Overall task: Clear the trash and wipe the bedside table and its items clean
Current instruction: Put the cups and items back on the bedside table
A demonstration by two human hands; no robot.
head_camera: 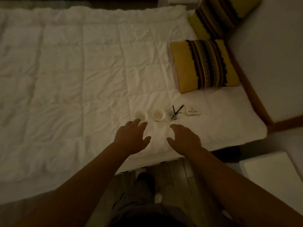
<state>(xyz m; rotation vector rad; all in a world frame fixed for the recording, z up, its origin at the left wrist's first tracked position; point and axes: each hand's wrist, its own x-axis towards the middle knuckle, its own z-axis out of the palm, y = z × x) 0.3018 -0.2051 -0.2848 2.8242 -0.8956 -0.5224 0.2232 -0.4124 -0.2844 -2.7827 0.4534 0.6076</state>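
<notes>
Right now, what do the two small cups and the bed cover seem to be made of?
The two cups look like white glazed ceramic: smooth, thick rims, though dim light leaves plastic possible. The bed cover looks like quilted white cotton-type fabric: stitched squares, soft wrinkles, matte surface.

a white quilt (73,71) covers the bed. two yellow cushions with dark stripes, one (205,64) lying flat, another (219,17) behind it.

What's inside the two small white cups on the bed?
Right small white cup shows a pale, apparently empty interior. Left small white cup looks empty too; left hand fingers cover its near rim.
</notes>
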